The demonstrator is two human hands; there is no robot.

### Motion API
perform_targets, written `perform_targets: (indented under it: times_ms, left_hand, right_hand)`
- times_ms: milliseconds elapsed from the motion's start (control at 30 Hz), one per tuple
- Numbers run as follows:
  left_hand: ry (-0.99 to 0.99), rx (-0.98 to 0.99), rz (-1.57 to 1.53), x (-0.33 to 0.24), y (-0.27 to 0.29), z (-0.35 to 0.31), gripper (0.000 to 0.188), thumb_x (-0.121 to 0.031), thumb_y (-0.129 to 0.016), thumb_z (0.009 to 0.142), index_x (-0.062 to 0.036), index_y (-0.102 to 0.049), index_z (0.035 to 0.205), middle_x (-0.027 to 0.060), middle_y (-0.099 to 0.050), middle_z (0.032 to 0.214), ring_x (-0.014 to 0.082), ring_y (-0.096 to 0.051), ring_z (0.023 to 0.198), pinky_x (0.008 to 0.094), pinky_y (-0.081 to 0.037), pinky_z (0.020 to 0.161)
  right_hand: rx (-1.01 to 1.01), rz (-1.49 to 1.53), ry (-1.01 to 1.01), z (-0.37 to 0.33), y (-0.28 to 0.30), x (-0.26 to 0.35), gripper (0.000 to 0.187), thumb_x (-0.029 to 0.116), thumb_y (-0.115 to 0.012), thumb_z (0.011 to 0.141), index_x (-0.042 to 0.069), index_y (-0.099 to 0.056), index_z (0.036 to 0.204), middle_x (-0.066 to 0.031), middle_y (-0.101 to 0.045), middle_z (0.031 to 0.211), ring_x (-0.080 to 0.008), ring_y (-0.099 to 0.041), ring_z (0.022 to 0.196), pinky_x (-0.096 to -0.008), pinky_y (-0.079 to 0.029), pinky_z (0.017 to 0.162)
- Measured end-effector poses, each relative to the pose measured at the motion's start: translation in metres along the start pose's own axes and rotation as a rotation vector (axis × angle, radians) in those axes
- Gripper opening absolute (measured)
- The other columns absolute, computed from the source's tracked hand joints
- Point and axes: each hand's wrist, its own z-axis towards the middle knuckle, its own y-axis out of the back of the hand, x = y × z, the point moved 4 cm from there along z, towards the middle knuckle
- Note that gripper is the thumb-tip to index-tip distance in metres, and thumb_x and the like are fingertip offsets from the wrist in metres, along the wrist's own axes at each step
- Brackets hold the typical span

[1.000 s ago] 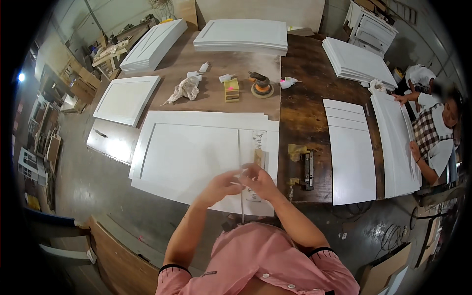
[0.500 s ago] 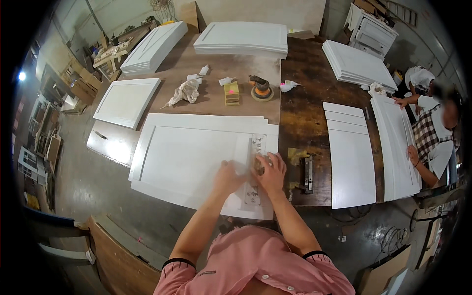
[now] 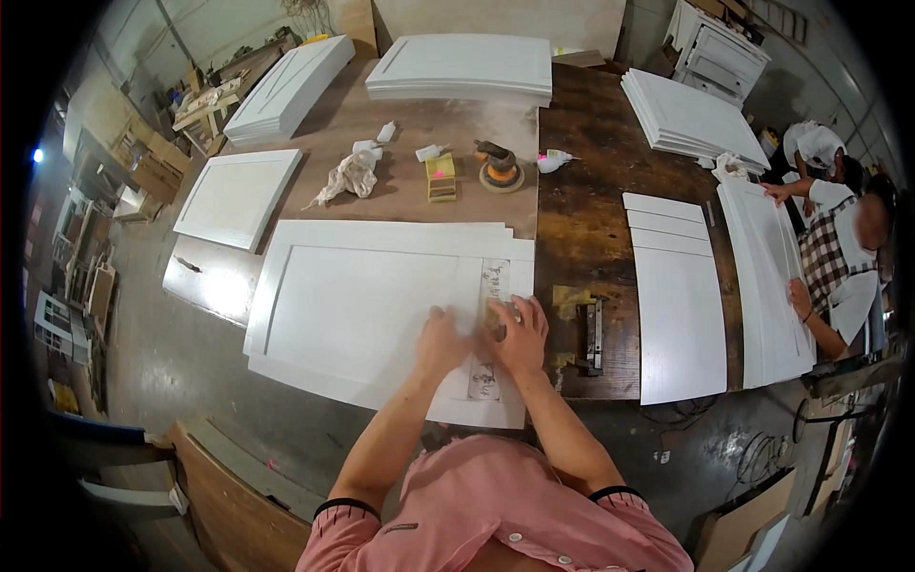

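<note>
A white cabinet door panel [image 3: 367, 296] with a raised frame lies on top of another white panel at the table's near edge. Near its right side is a strip [image 3: 494, 276] with dark handwritten marks, running toward me. My left hand [image 3: 442, 345] is closed against the panel just left of this strip, its fingertips hidden. My right hand [image 3: 519, 336] rests over the strip, fingers curled and closed around something small and brownish that I cannot make out. The two hands nearly meet.
Beyond the panel are an orange-and-black sander [image 3: 498, 170], a yellow sanding block [image 3: 440, 181], a crumpled rag [image 3: 349, 177] and a white bottle [image 3: 553, 160]. Stacked white panels [image 3: 459, 65] stand farther back. White boards [image 3: 675, 296] lie right; a person [image 3: 829, 253] handles panels beyond.
The whole view has shifted slightly, moving the table things a little left. Both hands stay close together at the strip, with only small movement.
</note>
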Motion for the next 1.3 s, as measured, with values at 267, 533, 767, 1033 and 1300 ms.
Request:
perform_targets:
  times_ms: [267,533,767,1033,1300]
  left_hand:
    - [0.053,0.053,-0.010,-0.003,0.000,0.002,0.058,-0.027,-0.076,0.078,-0.0018,-0.061,0.128,0.0229,-0.058,0.126,0.0458,-0.062,0.114,0.0531,-0.054,0.093]
    - [-0.003,0.038,0.032,0.004,-0.007,0.003,0.063,-0.031,-0.075,0.086,-0.0025,-0.058,0.139,0.0215,-0.057,0.130,0.0428,-0.060,0.119,0.0510,-0.053,0.096]
    - [-0.465,-0.058,0.173,0.019,-0.006,-0.030,0.058,-0.027,-0.068,0.094,-0.0072,-0.054,0.147,0.0193,-0.053,0.136,0.0378,-0.053,0.125,0.0548,-0.040,0.108]
    - [-0.412,-0.157,0.244,0.022,-0.030,-0.034,0.057,-0.023,-0.056,0.101,-0.0110,-0.045,0.155,0.0159,-0.042,0.154,0.0388,-0.041,0.141,0.0679,-0.023,0.118]
    - [-0.508,-0.001,0.299,0.025,-0.013,-0.019,0.059,-0.026,-0.060,0.099,-0.0124,-0.046,0.155,0.0115,-0.038,0.164,0.0357,-0.036,0.151,0.0648,-0.024,0.121]
  right_hand:
    - [0.110,0.064,-0.073,-0.003,-0.010,-0.005,0.049,0.038,-0.082,0.081,0.029,-0.070,0.128,-0.0052,-0.048,0.144,-0.0377,-0.035,0.145,-0.0549,-0.038,0.114]
    - [0.125,0.074,-0.077,0.002,-0.008,-0.002,0.046,0.036,-0.081,0.083,0.028,-0.070,0.128,-0.0059,-0.048,0.146,-0.0388,-0.035,0.145,-0.0556,-0.039,0.114]
    - [0.089,0.045,-0.033,0.007,-0.005,0.001,0.049,0.036,-0.078,0.087,0.026,-0.066,0.134,-0.0117,-0.042,0.154,-0.0442,-0.037,0.143,-0.0563,-0.040,0.114]
    - [0.232,0.102,-0.152,0.005,-0.011,0.006,0.049,0.036,-0.074,0.091,0.026,-0.061,0.137,-0.0112,-0.038,0.157,-0.0428,-0.040,0.141,-0.0522,-0.050,0.106]
    - [0.188,0.103,-0.128,0.004,-0.015,-0.001,0.050,0.040,-0.075,0.089,0.030,-0.063,0.136,-0.0069,-0.041,0.156,-0.0410,-0.042,0.140,-0.0508,-0.050,0.108]
